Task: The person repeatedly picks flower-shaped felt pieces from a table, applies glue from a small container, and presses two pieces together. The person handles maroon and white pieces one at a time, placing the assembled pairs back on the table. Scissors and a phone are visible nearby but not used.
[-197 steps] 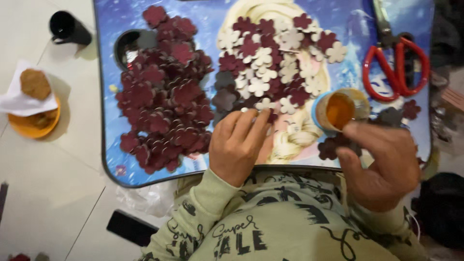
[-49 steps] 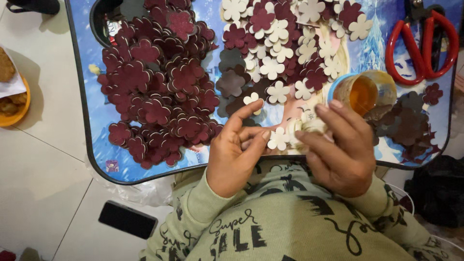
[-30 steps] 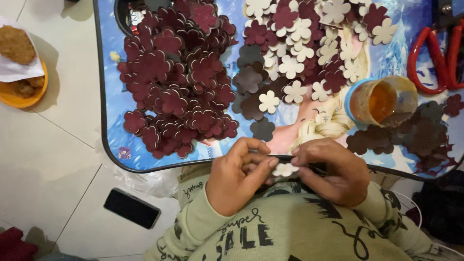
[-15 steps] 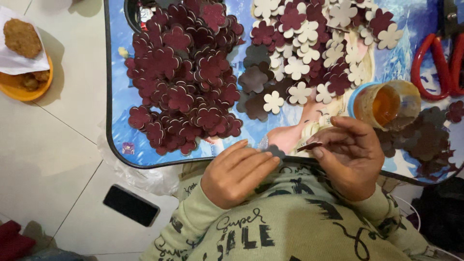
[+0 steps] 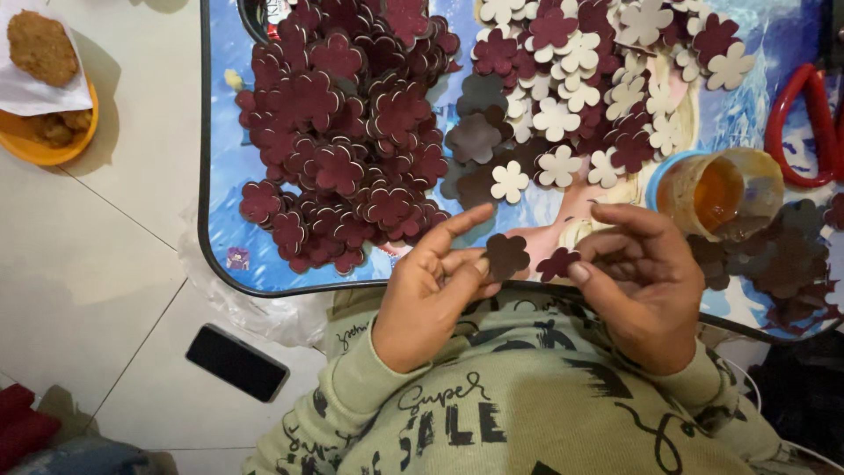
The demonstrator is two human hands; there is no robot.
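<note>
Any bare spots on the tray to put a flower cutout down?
Left hand and right hand each pinch a flower cutout. Bare tray shows along its left edge beside the maroon pile, and in a near-edge patch between that pile and the glue pot. The tray's top is crowded: white flowers, scissors on the right.

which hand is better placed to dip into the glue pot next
Right. The right hand sits just below the open glue pot while pinching a maroon flower piece; the left hand holds a dark flower piece farther away.
</note>
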